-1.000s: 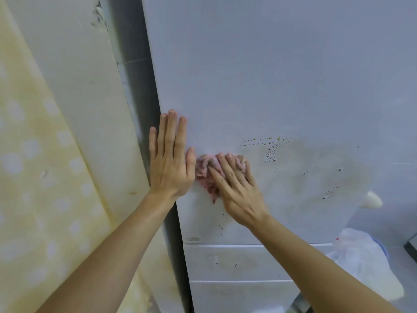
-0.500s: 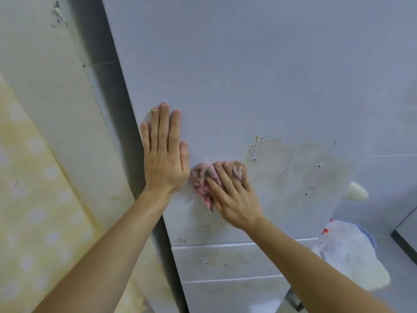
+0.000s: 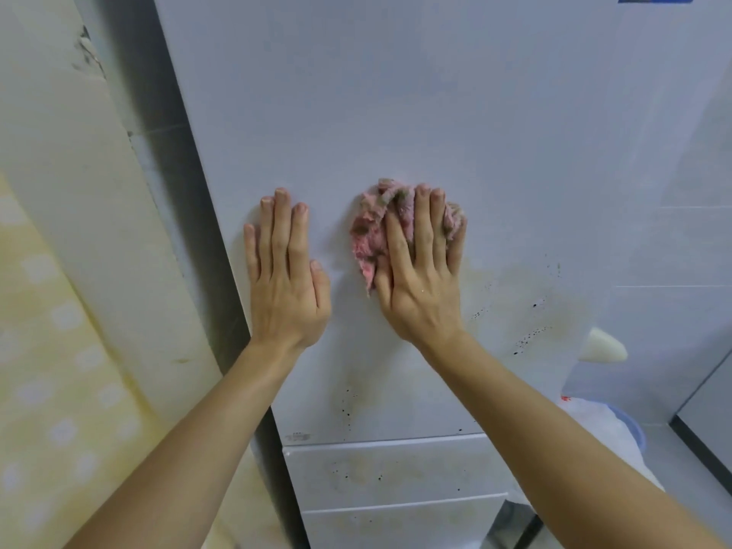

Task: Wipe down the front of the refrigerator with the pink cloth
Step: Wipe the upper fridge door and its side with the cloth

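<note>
stained white refrigerator door [image 3: 435,112]: crumpled pink cloth [image 3: 370,235] is pressed under the right hand [image 3: 420,279] (fingers [image 3: 422,219] straight); left hand [image 3: 287,283] is laid flat beside it.

Single head-worn wide-angle camera looking forward and slightly down, facing refrigerator front [image 3: 435,93] from close in. Door filling most of frame, side edges converging toward bottom. Both forearms reaching in from bottom corners, left hand [image 3: 287,287] and right hand [image 3: 420,295] lying mid-frame.
</note>
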{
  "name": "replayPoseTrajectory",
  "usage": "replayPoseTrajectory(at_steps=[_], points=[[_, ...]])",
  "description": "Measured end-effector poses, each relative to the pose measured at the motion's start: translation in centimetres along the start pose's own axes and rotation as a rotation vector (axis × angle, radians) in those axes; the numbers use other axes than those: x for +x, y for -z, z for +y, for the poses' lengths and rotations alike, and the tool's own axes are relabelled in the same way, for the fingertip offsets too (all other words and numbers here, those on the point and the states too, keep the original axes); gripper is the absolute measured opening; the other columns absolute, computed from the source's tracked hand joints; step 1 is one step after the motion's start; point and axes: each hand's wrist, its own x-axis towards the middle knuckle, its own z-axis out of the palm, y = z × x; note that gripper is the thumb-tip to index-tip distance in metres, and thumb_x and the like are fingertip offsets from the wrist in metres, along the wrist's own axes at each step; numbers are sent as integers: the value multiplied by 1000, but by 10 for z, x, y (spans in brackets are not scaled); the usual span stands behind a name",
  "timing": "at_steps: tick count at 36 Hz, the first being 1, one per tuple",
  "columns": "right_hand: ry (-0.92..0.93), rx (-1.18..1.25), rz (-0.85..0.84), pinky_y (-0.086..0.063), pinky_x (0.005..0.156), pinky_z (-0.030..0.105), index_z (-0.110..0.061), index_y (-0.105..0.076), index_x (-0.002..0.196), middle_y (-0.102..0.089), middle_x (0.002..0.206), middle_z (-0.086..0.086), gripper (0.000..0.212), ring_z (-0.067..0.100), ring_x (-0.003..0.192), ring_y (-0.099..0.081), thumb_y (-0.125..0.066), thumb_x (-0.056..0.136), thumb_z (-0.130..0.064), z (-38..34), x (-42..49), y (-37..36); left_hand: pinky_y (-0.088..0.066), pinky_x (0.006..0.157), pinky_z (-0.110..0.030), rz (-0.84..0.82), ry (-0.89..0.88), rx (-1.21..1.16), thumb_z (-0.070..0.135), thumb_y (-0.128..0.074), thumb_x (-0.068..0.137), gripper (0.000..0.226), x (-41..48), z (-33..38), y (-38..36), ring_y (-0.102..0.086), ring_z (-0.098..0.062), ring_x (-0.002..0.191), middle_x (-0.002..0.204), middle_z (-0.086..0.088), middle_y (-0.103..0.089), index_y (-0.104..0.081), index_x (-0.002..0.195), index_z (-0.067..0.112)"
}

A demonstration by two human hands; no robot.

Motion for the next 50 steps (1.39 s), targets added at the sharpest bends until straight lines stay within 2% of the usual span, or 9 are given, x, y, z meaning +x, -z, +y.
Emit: replayPoseTrajectory(at_steps=[11, 17, 23, 28, 33, 37, 40, 44, 50], points=[[343, -3, -326, -11, 128, 52, -19, -39, 156, 0, 176, 6, 60, 25, 163, -4, -52, 99, -34, 41, -166, -12, -3, 132, -53, -49, -25, 35, 11, -41, 102, 66, -2, 5, -8, -1, -26, 162, 172, -20, -16, -20, 163, 1], [316, -16, -348, -1, 131, 48, -17, -33, 159, 5, 176, 4, 68, 24, 163, 0, -48, 92, -18, 40, -144, 3, -1, 131, -53, -51, -6, 37, 8, -45, 100, 69, -1, 9, -6, 1, -26, 162, 171, -23, -16, -19, 163, 0], [37, 40, -133, 4, 130, 53, -10, -26, 162, -3, 172, 5, 63, 28, 162, 5, -46, 103, -17, 45, -36, 19, 0, 131, -55, -63, -17, 18, 5, -50, 97, 70, 0, 24, -7, -2, -28, 161, 170, -27, -18, -23, 161, -1], [-13, 41, -70, -6, 128, 58, -7, -38, 160, -24, 167, 25, 57, 41, 157, -16, -46, 105, -19, 55, 6, 27, -1, 130, -56, -60, -46, 8, 4, -53, 95, 71, 7, 38, -13, -8, -32, 161, 170, -26, -20, -27, 161, -1], [-1, 36, -44, -9, 128, 58, -9, -29, 162, -4, 174, 11, 57, 30, 162, -1, -38, 109, -28, 54, -51, 10, -4, 130, -58, -67, -33, 15, 0, -54, 92, 72, 7, 43, -19, -16, -43, 159, 169, -27, -22, -30, 160, -3], [106, 29, -187, -7, 129, 51, -19, -15, 167, 6, 176, 6, 63, 28, 163, -1, -36, 110, -35, 72, -132, 6, -1, 131, -55, -94, -32, 18, 7, -54, 94, 73, 8, 43, -20, -5, -32, 161, 170, -27, -20, -26, 161, -1], [105, -8, -279, -1, 131, 49, -18, -29, 162, 5, 176, 6, 58, 27, 163, 0, -39, 108, -37, 81, -161, 7, 0, 131, -54, -106, -32, 29, 11, -53, 95, 74, 7, 42, -21, 0, -28, 161, 170, -26, -18, -24, 162, 0], [89, -20, -336, 4, 131, 45, -19, -33, 157, 11, 175, 1, 59, 23, 162, 7, -45, 101, -34, 83, -153, 13, 1, 131, -53, -101, -28, 56, 19, -52, 96, 76, 7, 42, -22, 0, -29, 161, 170, -27, -18, -22, 162, 0], [-6, 44, -164, 4, 129, 52, -20, -10, 168, 12, 174, 5, 74, 25, 162, 10, -44, 102, -25, 93, -68, 32, -2, 129, -61, -100, -29, 100, 34, -60, 97, 77, 3, 51, -30, -7, -39, 161, 170, -24, -18, -26, 162, 11]])
